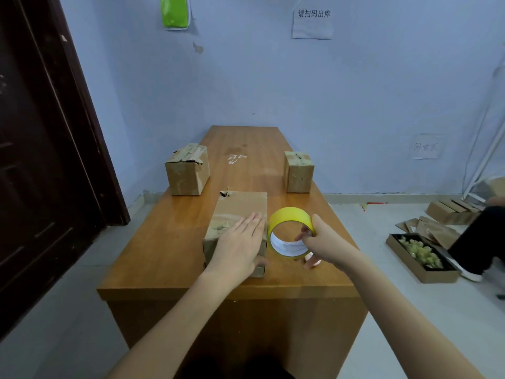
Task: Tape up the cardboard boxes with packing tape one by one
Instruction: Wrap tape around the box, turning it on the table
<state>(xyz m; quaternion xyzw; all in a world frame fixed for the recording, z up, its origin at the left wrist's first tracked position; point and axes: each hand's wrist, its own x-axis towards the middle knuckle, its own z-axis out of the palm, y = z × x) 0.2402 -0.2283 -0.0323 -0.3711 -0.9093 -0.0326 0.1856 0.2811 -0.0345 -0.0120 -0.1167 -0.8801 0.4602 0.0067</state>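
- The wooden table (169,242) runs lengthwise away from the person toward the blue wall (273,77), and carries three cardboard boxes and one roll of tape.
- The near box (240,206) lies at the middle of the table's near end, its long axis running along the table, away from the person. I see no fresh strip of tape across its top, only scuffs and old residue, so I judge that it is the one being worked on and is not yet sealed.
- The far-left box (187,170) stands near the left edge; old tape shows on its top and a flap edge looks torn and slightly lifted. Whether it counts as done I cannot tell.
- The far-right box (297,172) stands near the right edge, well apart from the other two, with tape crossing its closed top; it looks finished.
- The left hand (240,242) lies flat on the near box, fingers straight and together, pressing it down at its near end.
- The yellow tape roll (289,232) is just right of the near box, held up on edge, its open core facing the person.
- The right hand (319,239) grips the roll, fingers hooked through the core and the thumb on the outer rim. No free end of tape shows pulled out.
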